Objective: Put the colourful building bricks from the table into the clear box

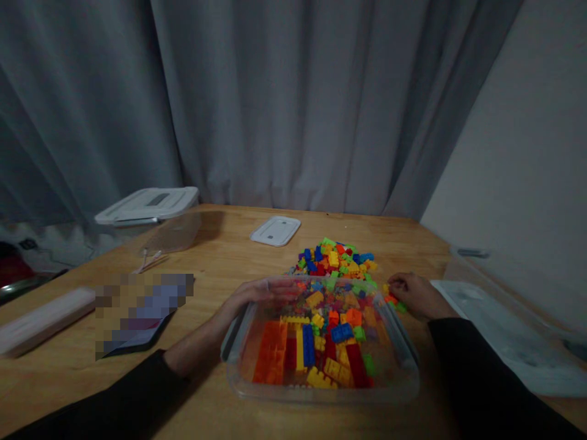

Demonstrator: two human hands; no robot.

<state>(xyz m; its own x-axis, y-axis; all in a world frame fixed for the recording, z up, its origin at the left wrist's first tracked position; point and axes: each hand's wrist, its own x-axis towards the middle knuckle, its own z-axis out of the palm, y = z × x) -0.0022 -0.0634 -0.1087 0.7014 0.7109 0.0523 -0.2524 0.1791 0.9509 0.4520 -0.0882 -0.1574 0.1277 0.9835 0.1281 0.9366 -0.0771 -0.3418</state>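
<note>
A clear plastic bin (321, 394) with grey side handles stands at the front, holding toy building bricks in orange, yellow, red, blue and green. My left hand (257, 292) is at the bin's far left corner, its fingers stretched out along the far rim. Beyond the bin lies a heap of loose toy bricks (334, 259) on the table. To the right of the bin, my right hand (415, 294) is beside a few small bricks (400, 305). Its fingers are curled together, and whatever may be between them is hidden.
A white lid (276, 231) lies flat at the back of the wooden table (220, 250). At left stand a lidded clear box (177, 229), a blurred-out flat item (142, 315) and a long pale box (46, 318). Another clear container (504, 324) is at right. Grey curtains (284, 104) hang behind.
</note>
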